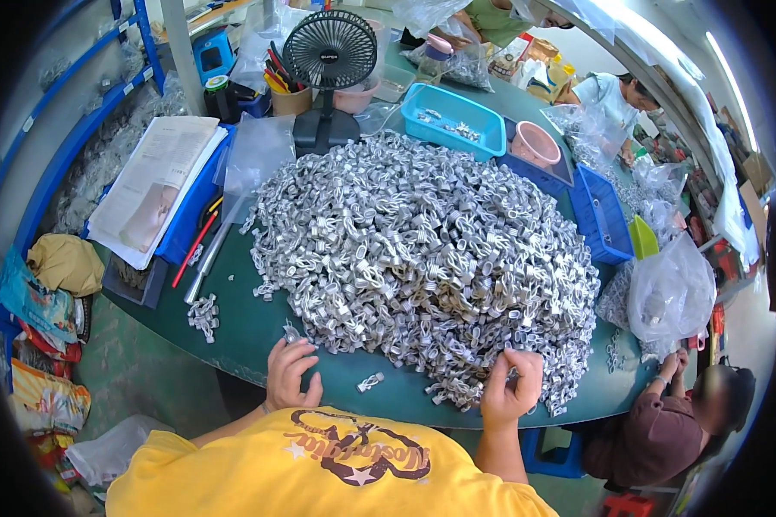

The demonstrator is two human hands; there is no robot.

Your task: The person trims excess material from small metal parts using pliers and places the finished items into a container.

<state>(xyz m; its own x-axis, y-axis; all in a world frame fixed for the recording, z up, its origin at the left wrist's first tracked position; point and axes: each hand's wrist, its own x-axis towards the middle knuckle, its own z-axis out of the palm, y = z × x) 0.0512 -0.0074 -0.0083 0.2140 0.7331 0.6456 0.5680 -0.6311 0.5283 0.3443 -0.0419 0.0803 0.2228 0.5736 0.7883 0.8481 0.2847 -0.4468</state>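
Left hand (291, 376) half-curled, thumb apart; metal piece (291, 333) at fingertips, long axis roughly away from wearer, can't tell if gripped. Right hand (514, 393) narrow at pile's near edge, contents unclear. Loose piece (370, 382) on worktop (336, 370) between hands, axis diagonal, pointing far-right. Pile (431, 250) beyond. Likely step: picking pieces singly; next move calls for fingertip pinch. Fan (328, 53) behind.

The left hand (291, 377) and right hand (510, 392) are at a pile of silvery parts (422, 250).
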